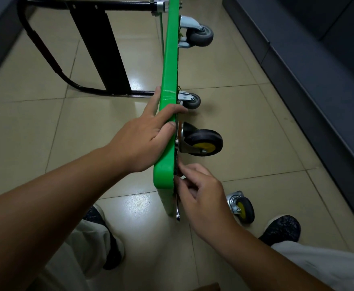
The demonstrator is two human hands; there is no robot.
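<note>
Left hand (142, 141) grips the upper rim of the green cart (168, 70), its fingers curled over the edge and the thumb pressed against it. The cart stands tipped on its side on the tiled floor (256, 122), running from near to far through the middle of the scene. Its black handle (46, 53) lies out to the left. On the underside, facing right, two grey wheels (201, 35) sit at the far end and one black wheel with a yellow hub (205, 142) is mounted just beyond the hands. A loose wheel (243, 207) of the same kind lies on the floor near right, beside a dark shoe (281, 227). Right hand (203, 196), fingers bent, pinches a metal wrench (177, 214) that lies flat against the underside's near corner.
</note>
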